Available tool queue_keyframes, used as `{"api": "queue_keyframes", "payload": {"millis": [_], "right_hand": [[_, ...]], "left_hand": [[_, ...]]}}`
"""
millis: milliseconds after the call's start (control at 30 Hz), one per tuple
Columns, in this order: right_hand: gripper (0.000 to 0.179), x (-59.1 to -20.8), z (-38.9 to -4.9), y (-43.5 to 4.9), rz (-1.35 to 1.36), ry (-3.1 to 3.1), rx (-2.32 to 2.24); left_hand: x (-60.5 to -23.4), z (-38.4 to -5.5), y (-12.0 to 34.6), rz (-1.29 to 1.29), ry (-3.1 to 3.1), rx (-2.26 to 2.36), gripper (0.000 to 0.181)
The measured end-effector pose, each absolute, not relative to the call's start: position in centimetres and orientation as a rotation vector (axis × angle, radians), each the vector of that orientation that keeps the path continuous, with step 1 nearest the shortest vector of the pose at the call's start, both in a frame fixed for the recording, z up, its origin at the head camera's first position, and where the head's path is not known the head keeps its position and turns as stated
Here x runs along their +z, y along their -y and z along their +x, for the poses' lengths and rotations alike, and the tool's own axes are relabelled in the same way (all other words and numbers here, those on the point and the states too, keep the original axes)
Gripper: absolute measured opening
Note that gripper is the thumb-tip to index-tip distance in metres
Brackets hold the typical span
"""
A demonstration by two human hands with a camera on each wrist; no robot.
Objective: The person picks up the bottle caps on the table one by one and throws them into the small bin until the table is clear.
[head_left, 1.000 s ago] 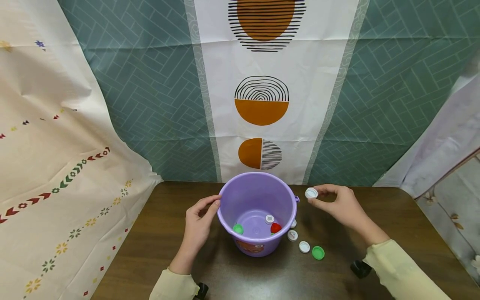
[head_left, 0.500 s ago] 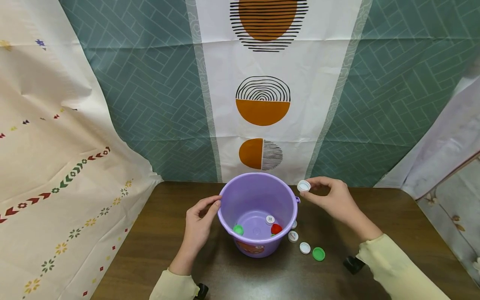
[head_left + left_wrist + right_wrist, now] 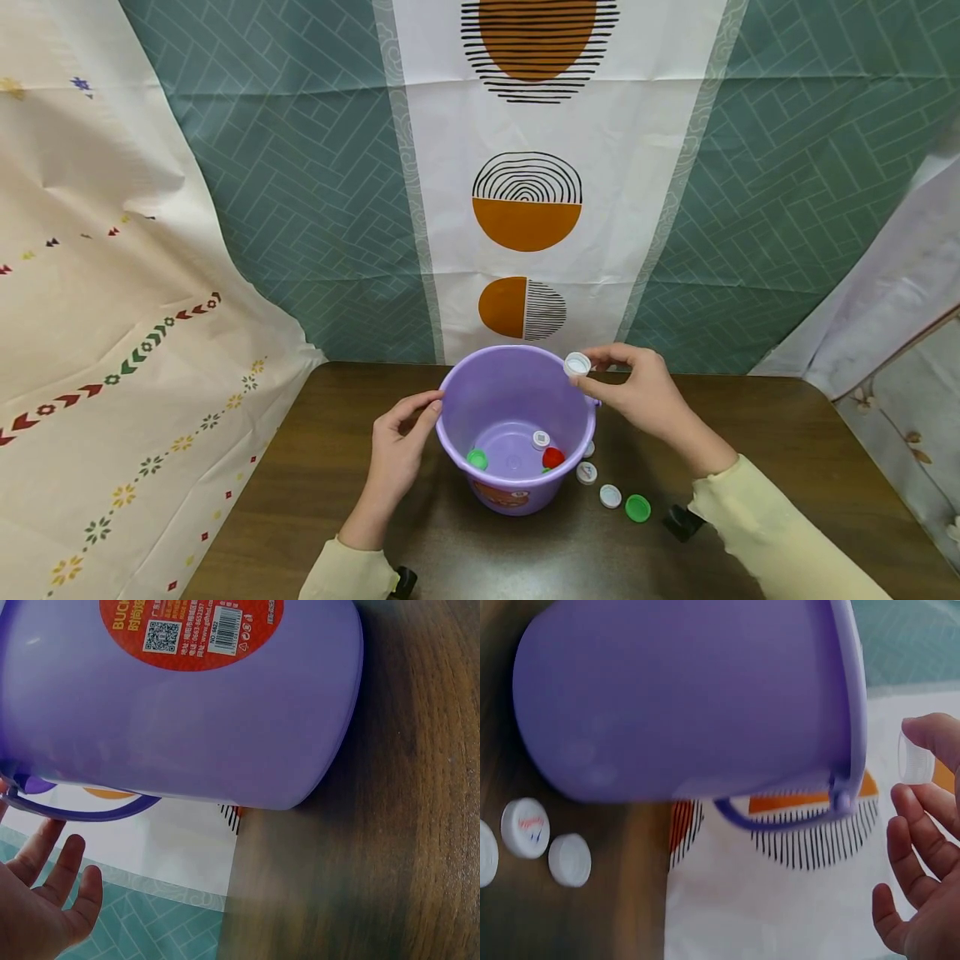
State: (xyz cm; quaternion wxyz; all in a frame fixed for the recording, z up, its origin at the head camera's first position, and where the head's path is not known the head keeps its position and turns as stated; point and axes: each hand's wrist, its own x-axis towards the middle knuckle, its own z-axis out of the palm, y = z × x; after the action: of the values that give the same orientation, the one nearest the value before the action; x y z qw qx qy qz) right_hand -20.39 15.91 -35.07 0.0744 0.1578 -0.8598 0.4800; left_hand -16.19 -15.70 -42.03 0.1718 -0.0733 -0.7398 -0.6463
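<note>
Over the last second, the right hand [image 3: 643,393] carried a white cap [image 3: 577,365], pinched between thumb and fingertips, from beside the purple bucket [image 3: 510,387] to above its right rim, apart from it. The left hand [image 3: 395,454] stayed at the opposite rim, forefinger and thumb touching; whether they gripped could not be told. The loose caps [image 3: 637,508] lay unmoved on the table [image 3: 322,467]; the carry appeared advanced but unfinished.

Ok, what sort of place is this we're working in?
Likely an improvised indoor workspace, perhaps a curtained-off corner: a wood-grain table backs onto a teal-and-white geometric-print cloth, with a cream patterned cloth draped along its left. The room beyond is hidden.
</note>
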Motion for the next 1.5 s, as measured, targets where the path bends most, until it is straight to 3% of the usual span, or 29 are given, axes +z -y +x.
{"api": "queue_keyframes", "payload": {"millis": [633, 1200, 1500], "right_hand": [[0.032, -37.3, -21.2, -12.3, 0.625, 2.555, 1.444], [0.029, -33.9, -18.7, -10.8, 0.649, 2.582, 1.443], [0.037, -36.9, -21.0, -11.8, 0.650, 2.580, 1.416]], "left_hand": [[-42.2, -16.1, 15.7, -0.214, 2.098, -1.828, 0.023], [-42.1, -16.2, 15.7, -0.209, 2.102, -1.826, 0.023], [-42.1, -16.2, 15.7, -0.207, 2.096, -1.833, 0.023]]}}
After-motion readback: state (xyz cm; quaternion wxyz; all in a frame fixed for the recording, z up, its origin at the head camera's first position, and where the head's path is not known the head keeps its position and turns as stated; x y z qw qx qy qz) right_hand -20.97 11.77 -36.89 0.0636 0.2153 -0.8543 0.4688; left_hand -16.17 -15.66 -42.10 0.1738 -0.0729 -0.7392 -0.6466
